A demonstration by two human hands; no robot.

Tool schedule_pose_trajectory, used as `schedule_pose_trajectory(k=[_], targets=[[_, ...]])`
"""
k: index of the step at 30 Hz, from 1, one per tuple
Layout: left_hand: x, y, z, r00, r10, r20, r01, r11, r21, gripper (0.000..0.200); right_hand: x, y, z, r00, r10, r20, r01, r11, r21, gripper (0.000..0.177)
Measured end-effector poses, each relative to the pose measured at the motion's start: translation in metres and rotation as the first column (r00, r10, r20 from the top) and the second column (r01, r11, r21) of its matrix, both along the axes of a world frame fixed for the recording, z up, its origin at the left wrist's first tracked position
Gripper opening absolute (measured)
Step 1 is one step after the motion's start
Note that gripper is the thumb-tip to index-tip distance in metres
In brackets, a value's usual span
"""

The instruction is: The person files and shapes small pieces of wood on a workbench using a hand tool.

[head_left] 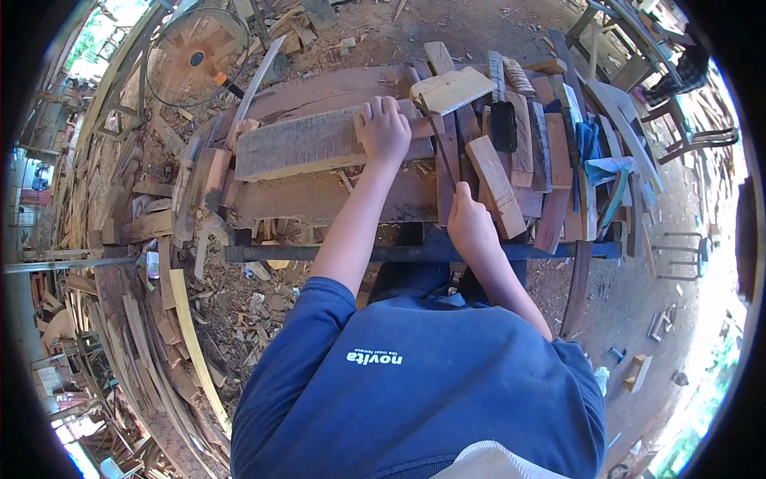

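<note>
My left hand (384, 128) is closed, pressing down at the right end of a thick grey board (299, 144). A short reddish-brown piece of wood (424, 127) sticks out from under its fingers. My right hand (471, 219) is wrapped round the near end of a long, thin, dark tool (441, 152), its exact kind unclear. The tool slants away from me and crosses just past the end of the wood piece. Its far tip overlaps a pale wood block (453, 88).
Wood offcuts (495, 184) crowd the bench's right side, with a black case-like object (503, 126) and a blue cloth (588, 140) among them. A round wire-rimmed fan guard (198, 57) is at upper left. Long planks (195, 343) lie at left; a person (686, 72) is at far right.
</note>
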State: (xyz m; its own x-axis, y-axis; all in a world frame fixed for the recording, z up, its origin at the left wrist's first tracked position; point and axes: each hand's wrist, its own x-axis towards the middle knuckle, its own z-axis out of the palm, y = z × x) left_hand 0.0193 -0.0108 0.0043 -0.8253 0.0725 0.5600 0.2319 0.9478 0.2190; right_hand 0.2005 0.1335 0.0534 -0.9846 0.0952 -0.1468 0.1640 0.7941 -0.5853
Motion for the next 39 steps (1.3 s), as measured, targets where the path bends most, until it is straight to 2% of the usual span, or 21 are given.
schedule_pose_trajectory(k=[3, 5, 8, 12, 15, 17, 21, 23, 25, 28, 32, 35, 39], targets=[[0.001, 0.002, 0.001, 0.999, 0.03, -0.01, -0.031, 0.999, -0.017, 0.021, 0.003, 0.002, 0.004, 0.998, -0.013, 0.062, 0.014, 1.0, -0.015, 0.016], [0.003, 0.006, 0.002, 0.997, 0.073, 0.029, -0.074, 0.997, 0.038, 0.021, 0.006, 0.003, 0.003, 0.999, -0.01, 0.051, 0.011, 1.0, -0.025, 0.016], [0.003, 0.011, 0.004, 0.993, 0.112, 0.044, -0.112, 0.994, 0.007, 0.024, 0.008, 0.004, 0.0, 0.999, -0.006, 0.04, 0.007, 0.999, -0.038, 0.016], [-0.007, 0.014, 0.001, 0.996, 0.078, 0.034, -0.078, 0.997, -0.011, 0.024, 0.006, 0.004, -0.005, 1.0, -0.014, 0.022, 0.015, 0.999, -0.051, 0.017], [-0.012, 0.017, 0.003, 0.992, 0.044, 0.116, -0.042, 0.999, -0.021, 0.026, 0.005, 0.003, -0.009, 0.999, 0.002, 0.04, -0.001, 1.0, -0.031, 0.018], [-0.01, 0.018, 0.009, 0.976, 0.071, 0.205, -0.074, 0.997, 0.01, 0.027, 0.009, 0.004, -0.004, 0.998, 0.009, 0.068, -0.008, 1.0, -0.026, 0.019], [-0.011, 0.018, 0.005, 0.98, 0.094, 0.173, -0.092, 0.996, -0.02, 0.027, 0.025, 0.008, 0.01, 0.989, 0.03, 0.147, -0.029, 1.0, -0.01, 0.02], [-0.012, 0.017, 0.0, 0.994, 0.038, 0.103, -0.035, 0.999, -0.026, 0.028, 0.02, 0.007, 0.006, 0.987, 0.043, 0.152, -0.044, 0.999, 0.005, 0.021], [-0.012, 0.017, 0.002, 0.99, 0.04, 0.133, -0.036, 0.999, -0.031, 0.028, 0.011, 0.006, 0.003, 0.985, 0.052, 0.162, -0.056, 0.998, 0.021, 0.021], [-0.01, 0.018, 0.005, 0.985, 0.039, 0.169, -0.039, 0.999, -0.005, 0.027, -0.026, 0.002, -0.005, 0.999, 0.045, 0.016, -0.045, 0.999, 0.018, 0.019], [-0.014, 0.017, 0.002, 0.988, 0.036, 0.15, -0.042, 0.998, 0.039, 0.027, -0.062, -0.006, -0.013, 0.999, 0.035, -0.004, -0.035, 0.998, 0.061, 0.016], [-0.014, 0.018, 0.006, 0.979, 0.046, 0.197, -0.057, 0.997, 0.051, 0.029, -0.048, -0.004, -0.009, 0.999, 0.035, 0.033, -0.036, 0.998, 0.044, 0.017], [-0.017, 0.017, -0.001, 0.976, 0.052, 0.213, -0.059, 0.998, 0.028, 0.03, 0.007, 0.009, -0.005, 0.991, 0.038, 0.129, -0.039, 0.999, 0.008, 0.016]])
